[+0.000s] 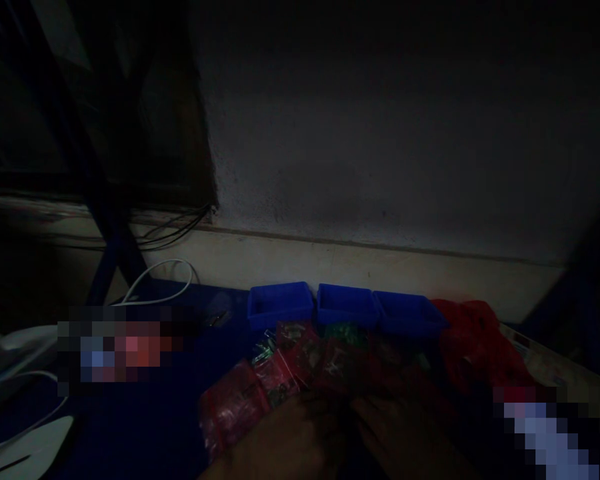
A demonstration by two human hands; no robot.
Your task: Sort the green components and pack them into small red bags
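Note:
My left hand (290, 437) is low in the middle of the view, its fingers curled inward. Close on its right, my right hand (403, 433) has its fingers bent and close together, pointing toward the left one. Shadow hides whatever is between the fingertips. Just beyond both hands lies a pile of clear-and-red plastic packets (343, 360) with small parts inside that I cannot make out. A larger reddish packet (235, 403) lies beside my left hand. Green packing (343, 331) and a packet of thin shiny pieces (265, 347) lie at the back of the pile.
Three blue trays (280, 301) stand in a row against the wall (380, 167). A red plastic bag (480, 340) lies to their right. White cable (180, 293) loops over the blue tabletop (130, 427) at left, near a white object (30, 447). The scene is dim.

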